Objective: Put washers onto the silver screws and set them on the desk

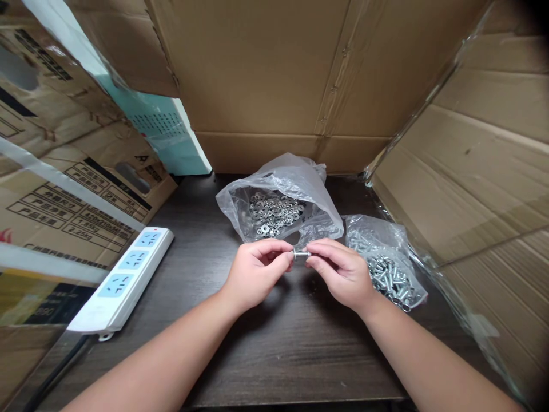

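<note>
Silvery metal: expect this small bolt (302, 254) to feel light, stiff and slick, hardly fragile, with its two ends the surest hold. It is up off the tabletop (274, 366), the bag of washers (295, 173) at eleven o'clock from it, the bag of bolts (377, 228) at three. Your left hand (256, 273), nearly closed, pinches its nine-o'clock end; your right hand (344, 273) likewise pinches the three-o'clock end.

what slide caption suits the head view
Left hand and right hand hold a silver metal fastener above a dark wood-grain table, near a translucent plastic bag of silver metal washers.
</note>
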The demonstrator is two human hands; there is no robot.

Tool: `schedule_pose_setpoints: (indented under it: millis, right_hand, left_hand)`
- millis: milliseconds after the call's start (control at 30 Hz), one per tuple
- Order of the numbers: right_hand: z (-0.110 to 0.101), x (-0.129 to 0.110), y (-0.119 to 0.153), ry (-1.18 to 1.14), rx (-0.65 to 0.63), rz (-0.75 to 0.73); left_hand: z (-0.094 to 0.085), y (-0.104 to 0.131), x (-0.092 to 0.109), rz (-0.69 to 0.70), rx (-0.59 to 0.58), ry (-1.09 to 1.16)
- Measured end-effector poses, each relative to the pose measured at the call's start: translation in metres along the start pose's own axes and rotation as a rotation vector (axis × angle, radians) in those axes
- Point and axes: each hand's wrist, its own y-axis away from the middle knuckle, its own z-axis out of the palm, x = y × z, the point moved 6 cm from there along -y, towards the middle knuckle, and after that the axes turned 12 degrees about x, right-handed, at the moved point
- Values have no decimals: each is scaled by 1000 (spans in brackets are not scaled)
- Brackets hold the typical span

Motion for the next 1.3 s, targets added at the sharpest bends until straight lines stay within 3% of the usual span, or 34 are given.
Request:
schedule_pose_setpoints:
  millis: [333,500,700,933,1133,1300]
  right_hand:
    - [2,0,0,-6,-31,-7]
    - [6,10,7,-36,-37,125]
    - [9,19,12,-217,-61,279]
    - [7,19,11,-169,-34,307]
    - [7,17,9,-113,-87,300]
    - [6,16,9,-223,-25,317]
  left_hand:
    - [1,1,3,132,-56,-16]
    - [2,1,3,161,-61,7]
    - [2,-1,2,95,-48,60]
    - [1,0,2,-21,-35,122]
    - [1,0,2,-11,-41,128]
    - [1,-1,2,-4,-41,127]
